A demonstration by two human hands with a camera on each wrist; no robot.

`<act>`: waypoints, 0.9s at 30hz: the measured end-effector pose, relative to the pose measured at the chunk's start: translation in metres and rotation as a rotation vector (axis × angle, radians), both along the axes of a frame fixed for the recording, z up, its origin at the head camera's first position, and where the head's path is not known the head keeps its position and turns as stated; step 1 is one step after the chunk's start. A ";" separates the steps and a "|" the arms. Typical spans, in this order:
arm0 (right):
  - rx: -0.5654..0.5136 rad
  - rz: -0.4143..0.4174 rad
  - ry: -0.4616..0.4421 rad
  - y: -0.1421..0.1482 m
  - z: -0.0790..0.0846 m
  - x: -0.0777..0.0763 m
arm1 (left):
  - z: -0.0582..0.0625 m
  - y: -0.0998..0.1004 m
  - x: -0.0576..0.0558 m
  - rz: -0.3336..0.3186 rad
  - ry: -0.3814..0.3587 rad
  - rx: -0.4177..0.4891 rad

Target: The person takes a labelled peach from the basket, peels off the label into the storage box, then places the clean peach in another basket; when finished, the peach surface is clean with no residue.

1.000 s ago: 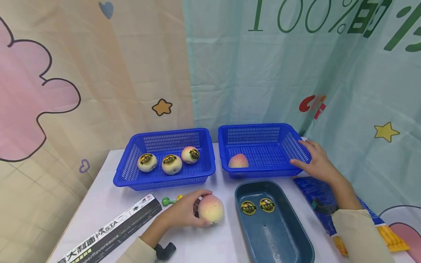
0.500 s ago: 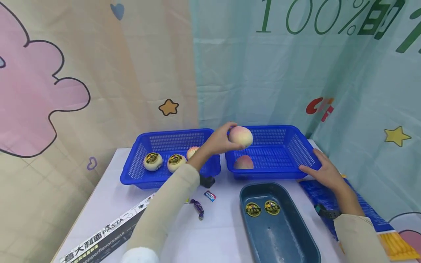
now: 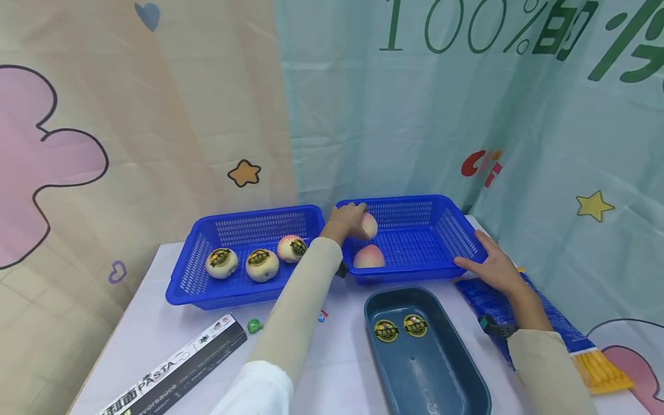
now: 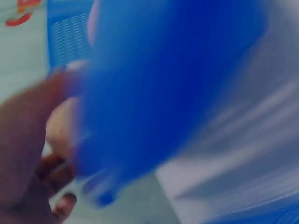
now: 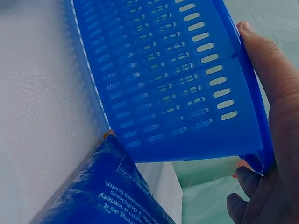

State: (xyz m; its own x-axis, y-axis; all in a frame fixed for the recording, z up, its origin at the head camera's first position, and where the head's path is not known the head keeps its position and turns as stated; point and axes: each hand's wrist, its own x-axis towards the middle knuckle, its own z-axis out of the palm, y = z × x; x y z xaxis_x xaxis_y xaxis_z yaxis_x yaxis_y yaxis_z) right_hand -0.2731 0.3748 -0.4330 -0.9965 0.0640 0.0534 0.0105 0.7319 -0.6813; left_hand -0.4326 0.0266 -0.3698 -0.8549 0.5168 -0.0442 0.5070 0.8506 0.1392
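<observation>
My left hand (image 3: 349,222) grips a pink-and-cream peach (image 3: 369,226) over the left side of the right blue basket (image 3: 402,275). The fingers hide part of the peach, and in the left wrist view a blurred blue surface covers much of the hand. Another peach (image 3: 369,257) lies in the basket's front left corner. At the basket's front right corner, my right hand (image 3: 493,266) holds the rim, thumb on the edge in the right wrist view. In the left blue basket (image 3: 223,300) sit three pale peaches (image 3: 262,266) with black-and-gold stickers.
A dark teal tray (image 3: 441,369) with two round stickers stands in front of the right basket. To its right lies a blue pasta bag (image 3: 557,331), under my right forearm. A black pasta box (image 3: 181,363), a green candy (image 3: 255,325) and a small wrapped candy (image 3: 323,316) lie at left.
My left hand has carried the peach from the table up to the right basket, then lowered it slightly inside the left edge. My right hand stays at the basket's corner.
</observation>
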 end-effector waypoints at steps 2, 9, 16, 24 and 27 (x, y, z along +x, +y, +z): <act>-0.004 0.001 -0.008 -0.004 0.002 -0.002 | -0.001 -0.001 0.004 0.022 -0.022 -0.032; 0.008 0.002 -0.016 -0.003 0.000 -0.009 | 0.007 -0.011 0.010 0.018 -0.105 -0.019; 0.001 0.031 -0.021 0.000 0.003 -0.009 | 0.032 -0.049 0.033 -0.177 -0.188 0.177; 0.104 0.141 -0.029 0.000 0.032 -0.006 | 0.039 -0.197 0.110 -0.075 -0.038 0.327; 0.124 0.211 0.044 -0.016 0.046 -0.008 | 0.026 -0.279 0.136 0.110 0.039 0.301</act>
